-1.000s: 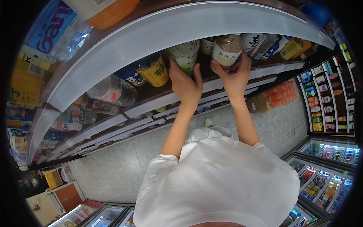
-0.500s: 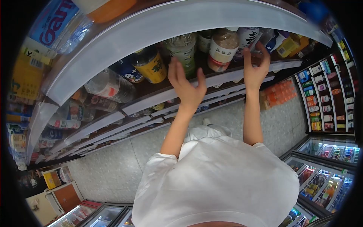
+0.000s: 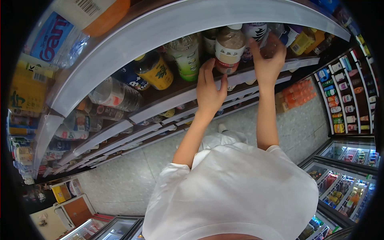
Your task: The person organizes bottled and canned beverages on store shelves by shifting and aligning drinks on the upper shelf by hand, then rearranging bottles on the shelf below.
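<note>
My left hand [image 3: 210, 92] is open at the shelf edge, its fingers spread just below and left of a bottle with a white and red label [image 3: 229, 50]. A green and clear bottle [image 3: 185, 58] stands to the left of that hand. My right hand [image 3: 267, 60] is raised, fingers apart, in front of a white bottle with a black pattern [image 3: 255, 32] and a clear bottle [image 3: 276, 30]. Whether its fingertips touch either one, I cannot tell. Farther left stands a dark bottle with a yellow label [image 3: 155, 71].
Lower shelf rails [image 3: 168, 101] run beneath the hands. Yellow packs [image 3: 303, 42] stand at the shelf's right. Orange packs [image 3: 298, 95] sit on the floor [image 3: 132, 176]. Glass-door coolers [image 3: 340, 188] are at lower right, and a stocked rack [image 3: 344, 96] stands at far right.
My right hand has let go of the labelled bottle and moved right to the patterned bottle. My left hand has moved right, away from the green bottle. The labelled bottle now stands nearer the shelf edge.
</note>
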### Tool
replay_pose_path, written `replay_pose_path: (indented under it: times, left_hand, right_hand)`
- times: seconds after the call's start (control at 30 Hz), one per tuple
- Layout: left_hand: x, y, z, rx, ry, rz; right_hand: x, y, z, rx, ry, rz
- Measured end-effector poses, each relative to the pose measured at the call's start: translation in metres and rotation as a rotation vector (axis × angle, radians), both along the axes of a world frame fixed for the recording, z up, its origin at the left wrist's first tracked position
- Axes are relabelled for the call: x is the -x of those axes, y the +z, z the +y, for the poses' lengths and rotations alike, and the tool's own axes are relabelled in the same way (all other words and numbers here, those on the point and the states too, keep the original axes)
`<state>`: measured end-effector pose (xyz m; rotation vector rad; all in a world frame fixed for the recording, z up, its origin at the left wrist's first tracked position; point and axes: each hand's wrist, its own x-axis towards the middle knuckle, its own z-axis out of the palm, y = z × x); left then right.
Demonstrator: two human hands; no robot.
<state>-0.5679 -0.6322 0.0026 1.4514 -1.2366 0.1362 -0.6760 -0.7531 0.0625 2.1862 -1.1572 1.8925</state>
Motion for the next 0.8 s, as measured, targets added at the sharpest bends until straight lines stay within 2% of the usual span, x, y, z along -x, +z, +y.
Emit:
replay_pose_path:
  times: [0.07,0.1,0.17,0.2,0.3,0.43,0.5,0.53,0.63,0.67,0.8]
  left_hand:
    - [0.001,0.0,0.0,-0.006,0.014,0.013]
    - [0.0,0.0,0.001,-0.005,0.022,-0.015]
    - [0.0,0.0,0.003,-0.009,0.028,-0.043]
    - [-0.001,0.0,0.004,-0.008,0.023,-0.051]
    - [-0.002,0.001,0.003,0.0,0.02,-0.062]
    - [0.0,0.001,0.002,-0.015,0.015,-0.046]
    - [0.0,0.001,0.002,-0.011,0.024,-0.046]
    - [0.0,0.002,0.002,-0.007,0.031,-0.045]
    - [0.001,0.004,0.001,0.001,0.056,-0.038]
    - [0.001,0.004,0.0,0.0,0.057,-0.035]
    - [0.003,0.007,-0.006,-0.033,0.101,0.02]
  right_hand:
    - [-0.002,0.019,0.004,-0.172,0.166,-0.228]
    - [-0.002,0.026,-0.001,-0.176,0.162,-0.227]
    - [-0.006,0.038,-0.016,0.018,0.24,-0.077]
    - [-0.005,0.043,-0.016,0.015,0.238,-0.078]
    - [-0.003,0.055,-0.018,-0.174,0.169,0.202]
    - [-0.003,0.044,-0.024,0.035,0.147,0.219]
    - [0.001,0.033,-0.027,-0.011,0.252,-0.037]
    - [0.007,0.046,-0.002,-0.202,0.171,-0.039]
    - [0.025,0.047,0.02,-0.086,0.08,0.031]
    - [0.029,0.043,0.024,-0.147,0.162,-0.069]
    - [0.05,0.032,0.031,-0.097,0.155,-0.08]
